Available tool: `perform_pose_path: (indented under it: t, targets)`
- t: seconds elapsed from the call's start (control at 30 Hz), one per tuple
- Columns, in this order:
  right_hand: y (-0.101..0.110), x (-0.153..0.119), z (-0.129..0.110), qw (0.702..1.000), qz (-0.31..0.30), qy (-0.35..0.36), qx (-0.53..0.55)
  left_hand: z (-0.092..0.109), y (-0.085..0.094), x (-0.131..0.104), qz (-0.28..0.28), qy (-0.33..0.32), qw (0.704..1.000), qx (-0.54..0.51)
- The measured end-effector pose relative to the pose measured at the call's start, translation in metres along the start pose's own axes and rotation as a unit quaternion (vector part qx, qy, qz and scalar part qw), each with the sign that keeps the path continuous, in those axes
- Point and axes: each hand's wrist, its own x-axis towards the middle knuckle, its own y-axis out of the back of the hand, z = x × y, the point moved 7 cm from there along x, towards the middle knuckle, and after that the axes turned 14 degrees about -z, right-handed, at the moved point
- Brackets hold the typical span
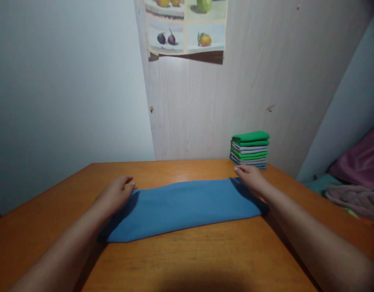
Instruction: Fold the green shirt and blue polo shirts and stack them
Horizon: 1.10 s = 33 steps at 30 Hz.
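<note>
Cloth (187,209) lies in a long blue strip across the middle of the table (201,259), smooth over most of its length but set askew, its left end nearer to us than its right. We have our left hand (115,194) over its left end, thumb and forefinger parted by a small gap with nothing visible between them. Our right hand (250,178) is by the far corner at the other end, fingers close together; we cannot tell whether they pinch any fabric or only hover.

We see the main risk in that slant. If we worked from the strip as it lies, its edges could end up out of line, and any crookedness would carry into each new layer. An uneven pull is another danger: were one hand to tug harder than the other, the cloth could swing further round, since it seems to rest loose on the tabletop. Soft fabric could also ruck up under a palm pressed down and slid, or its layers, if there are several, could creep apart when only the top one is caught.

Our right hand is also near the stack (250,148) of folded pieces. That pile stands close to the table's far right corner, so a careless sweep of the knuckles could tip it, or nudge it over the edge.
</note>
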Motion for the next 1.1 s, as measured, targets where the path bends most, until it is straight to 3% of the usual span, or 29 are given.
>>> perform_pose_path:
  t: [0.07,0.13,0.23,0.3,0.4,0.6,0.97,1.1]
  targets:
    - [-0.028,-0.006,-0.043,0.99,-0.03,0.087,-0.105,0.042,-0.015,0.002,-0.043,-0.059,0.997,0.008]
    - [-0.072,-0.015,-0.075,0.969,-0.112,0.14,-0.17,0.084,-0.037,0.001,-0.077,-0.116,0.99,0.018]
    - [-0.13,-0.029,-0.099,0.936,-0.177,0.164,-0.255,0.131,-0.083,-0.005,-0.143,-0.192,0.968,0.078]
    - [-0.16,-0.036,-0.101,0.914,-0.217,0.175,-0.294,0.139,-0.113,-0.007,-0.182,-0.192,0.956,0.13]
    - [-0.183,-0.039,-0.088,0.896,-0.257,0.148,-0.33,0.131,-0.14,-0.009,-0.222,-0.167,0.946,0.167]
    - [-0.179,-0.038,-0.066,0.894,-0.27,0.105,-0.343,0.118,-0.147,-0.011,-0.247,-0.13,0.945,0.169]
    - [-0.115,-0.035,-0.02,0.902,-0.221,0.016,-0.37,0.117,-0.145,-0.005,-0.229,-0.134,0.955,0.134]
    - [-0.107,-0.034,-0.015,0.9,-0.216,0.016,-0.379,0.118,-0.145,-0.006,-0.237,-0.126,0.952,0.148]
